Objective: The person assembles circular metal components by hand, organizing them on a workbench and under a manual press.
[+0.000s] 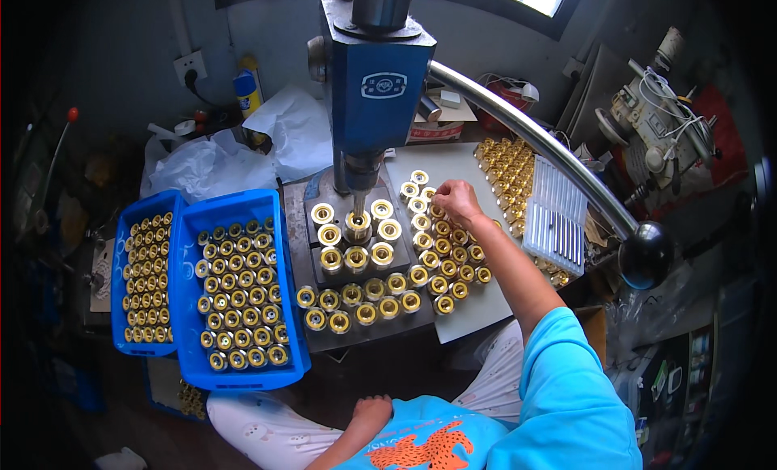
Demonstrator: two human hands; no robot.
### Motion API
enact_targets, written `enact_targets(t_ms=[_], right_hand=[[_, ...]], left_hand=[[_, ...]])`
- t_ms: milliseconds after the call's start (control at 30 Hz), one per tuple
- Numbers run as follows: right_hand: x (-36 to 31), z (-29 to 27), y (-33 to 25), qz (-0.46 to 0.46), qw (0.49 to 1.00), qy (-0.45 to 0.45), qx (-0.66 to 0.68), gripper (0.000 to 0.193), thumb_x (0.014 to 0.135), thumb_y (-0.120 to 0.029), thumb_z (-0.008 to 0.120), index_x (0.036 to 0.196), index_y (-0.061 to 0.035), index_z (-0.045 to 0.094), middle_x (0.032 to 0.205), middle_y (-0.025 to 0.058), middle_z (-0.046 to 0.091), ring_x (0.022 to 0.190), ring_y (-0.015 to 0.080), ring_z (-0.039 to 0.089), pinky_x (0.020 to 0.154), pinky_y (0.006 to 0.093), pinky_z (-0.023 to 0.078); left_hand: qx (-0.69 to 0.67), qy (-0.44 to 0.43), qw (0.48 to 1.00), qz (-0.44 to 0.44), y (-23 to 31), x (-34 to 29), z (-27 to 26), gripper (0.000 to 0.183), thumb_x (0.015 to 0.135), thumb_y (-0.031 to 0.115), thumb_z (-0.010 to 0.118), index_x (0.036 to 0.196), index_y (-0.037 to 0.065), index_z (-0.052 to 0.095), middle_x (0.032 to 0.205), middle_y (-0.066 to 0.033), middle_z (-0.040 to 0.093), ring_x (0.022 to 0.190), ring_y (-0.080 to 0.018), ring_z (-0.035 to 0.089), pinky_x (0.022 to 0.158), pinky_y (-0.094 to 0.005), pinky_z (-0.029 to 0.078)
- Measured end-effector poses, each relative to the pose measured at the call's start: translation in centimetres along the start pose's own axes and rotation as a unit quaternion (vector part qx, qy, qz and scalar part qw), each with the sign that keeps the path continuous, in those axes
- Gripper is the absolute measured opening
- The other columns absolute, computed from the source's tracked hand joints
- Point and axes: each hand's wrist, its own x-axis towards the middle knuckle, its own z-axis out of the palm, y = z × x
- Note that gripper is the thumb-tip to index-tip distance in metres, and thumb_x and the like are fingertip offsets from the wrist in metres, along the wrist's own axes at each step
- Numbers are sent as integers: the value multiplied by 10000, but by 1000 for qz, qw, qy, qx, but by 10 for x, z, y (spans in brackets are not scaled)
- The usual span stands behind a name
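Note:
My right hand (457, 201) reaches over rows of round metal fittings (443, 245) with brass-coloured centres on a grey board. Its fingers are pinched together just above one fitting; whatever they hold is hidden. My left hand (373, 408) lies on my lap, its fingers mostly out of sight. A blue hand press (376, 90) stands in front of me. Its spindle (360, 196) comes down onto a fitting (358, 226) in the middle of a dark base plate (312, 264). Several more fittings (383, 253) surround that one, and further rows (366, 311) stand along the near edge.
Two blue bins (293, 340) (120, 308) on the left hold rows of fittings. Small brass parts (507, 175) and a clear plastic tray (558, 215) lie at the right. The press lever (534, 126) slants over them, ending in a black ball knob (645, 255). White plastic sheeting (218, 164) lies behind the bins.

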Motion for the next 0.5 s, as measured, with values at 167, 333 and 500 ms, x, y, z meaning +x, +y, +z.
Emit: enact_targets(t_ms=[167,333,500], right_hand=[[10,6,-4,26,999,1,36,198,720,-154,713,839,3,722,826,203,694,785,301,679,762,379,535],[20,12,3,1,1000,6,-28,194,737,-150,733,864,-3,732,807,170,704,756,258,678,739,361,528],[22,13,4,12,998,20,-58,174,729,-134,740,862,-23,743,832,192,700,781,302,681,770,376,526]], left_hand=[[1,4,1000,1,-1,1,3,295,896,116,460,1115,-2,618,995,-168,682,918,-326,675,785,-442,529],[-22,-5,1000,-8,-1,2,3,258,906,122,437,1074,21,605,1037,-193,664,969,-366,655,832,-457,517],[-10,3,1000,-3,-1,2,2,257,903,119,440,1070,23,609,1032,-189,667,951,-362,660,816,-457,521]])
